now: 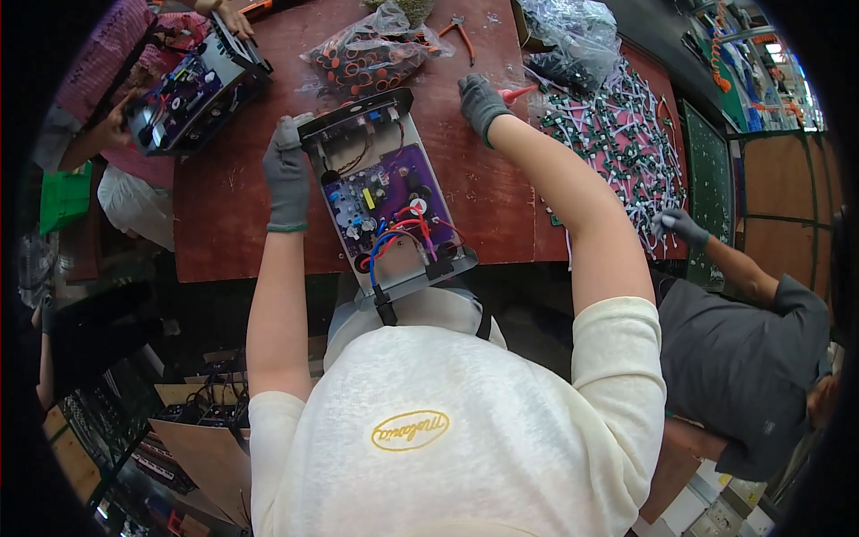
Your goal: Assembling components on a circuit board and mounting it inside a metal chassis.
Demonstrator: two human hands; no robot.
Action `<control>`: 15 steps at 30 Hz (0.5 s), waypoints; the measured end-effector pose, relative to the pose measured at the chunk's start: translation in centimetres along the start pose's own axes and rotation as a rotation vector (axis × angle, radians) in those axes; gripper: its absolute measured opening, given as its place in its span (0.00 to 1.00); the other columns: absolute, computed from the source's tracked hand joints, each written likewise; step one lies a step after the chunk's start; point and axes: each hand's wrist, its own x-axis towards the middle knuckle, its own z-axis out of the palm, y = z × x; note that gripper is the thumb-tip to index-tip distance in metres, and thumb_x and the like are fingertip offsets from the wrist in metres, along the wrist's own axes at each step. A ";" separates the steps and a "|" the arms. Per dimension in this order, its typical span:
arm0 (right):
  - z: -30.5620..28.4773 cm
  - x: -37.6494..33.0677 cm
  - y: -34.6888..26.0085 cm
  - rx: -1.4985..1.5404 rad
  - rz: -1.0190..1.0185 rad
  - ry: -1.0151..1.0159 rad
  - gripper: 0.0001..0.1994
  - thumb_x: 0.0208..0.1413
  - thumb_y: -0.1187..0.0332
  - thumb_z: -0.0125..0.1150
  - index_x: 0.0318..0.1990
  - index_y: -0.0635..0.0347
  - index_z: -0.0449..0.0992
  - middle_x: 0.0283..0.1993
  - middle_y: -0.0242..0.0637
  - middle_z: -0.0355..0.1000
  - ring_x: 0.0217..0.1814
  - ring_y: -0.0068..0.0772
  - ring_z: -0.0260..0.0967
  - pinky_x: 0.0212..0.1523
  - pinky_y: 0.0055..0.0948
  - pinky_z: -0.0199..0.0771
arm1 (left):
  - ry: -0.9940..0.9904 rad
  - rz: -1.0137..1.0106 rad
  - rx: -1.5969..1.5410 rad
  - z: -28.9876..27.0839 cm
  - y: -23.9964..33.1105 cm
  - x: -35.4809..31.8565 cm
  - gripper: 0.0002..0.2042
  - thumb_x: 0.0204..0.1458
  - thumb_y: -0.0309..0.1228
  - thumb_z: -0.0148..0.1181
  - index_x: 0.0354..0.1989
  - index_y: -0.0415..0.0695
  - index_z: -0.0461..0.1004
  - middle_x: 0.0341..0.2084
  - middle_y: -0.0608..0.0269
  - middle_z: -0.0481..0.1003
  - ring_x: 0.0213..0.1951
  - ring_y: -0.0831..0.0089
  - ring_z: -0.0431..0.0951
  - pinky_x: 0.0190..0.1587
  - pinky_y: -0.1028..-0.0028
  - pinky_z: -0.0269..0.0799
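An open metal chassis (436, 170) with a purple circuit board (394, 192) and red and blue wires lies tilted on the table's near edge, partly overhanging it toward me. My left hand (287, 174), in a grey glove, is closed at the far left corner of the chassis, by its black end panel (356, 111). Beyond the chassis to the right, my right hand (484, 104), also gloved, is closed over the table. A tapered red piece (517, 93) sticks out beside it; whether the fingers hold it is hidden.
A clear bag of orange-and-black rings (362, 64) lies beyond the chassis, near orange-handled pliers (460, 38). Many small boards with white cables (617, 134) cover the right side. At left a person handles another chassis (201, 94); at right a co-worker's gloved hand (682, 227) reaches in.
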 end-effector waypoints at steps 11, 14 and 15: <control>-18.7 -21.0 2.4 1.494 0.683 0.502 0.20 0.55 0.51 0.56 0.43 0.61 0.74 0.28 0.43 0.74 0.31 0.44 0.74 0.31 0.38 0.71 | -0.459 -0.056 0.208 -5.0 -0.1 1.6 0.24 0.62 0.46 0.46 0.51 0.33 0.71 0.39 0.63 0.75 0.42 0.80 0.69 0.48 0.78 0.66; -21.7 -25.9 -5.2 1.750 0.926 0.250 0.30 0.55 0.49 0.57 0.55 0.65 0.67 0.17 0.39 0.70 0.21 0.40 0.72 0.25 0.34 0.69 | -0.507 -0.035 0.222 -4.5 0.4 1.8 0.24 0.61 0.45 0.47 0.50 0.33 0.71 0.36 0.64 0.75 0.40 0.81 0.69 0.47 0.78 0.66; -22.7 -26.3 -7.3 1.814 1.004 0.248 0.32 0.54 0.49 0.58 0.57 0.66 0.64 0.15 0.37 0.68 0.19 0.38 0.70 0.23 0.33 0.68 | -0.525 -0.020 0.246 -4.4 0.5 1.9 0.23 0.62 0.45 0.48 0.49 0.33 0.71 0.33 0.65 0.75 0.39 0.81 0.69 0.47 0.77 0.66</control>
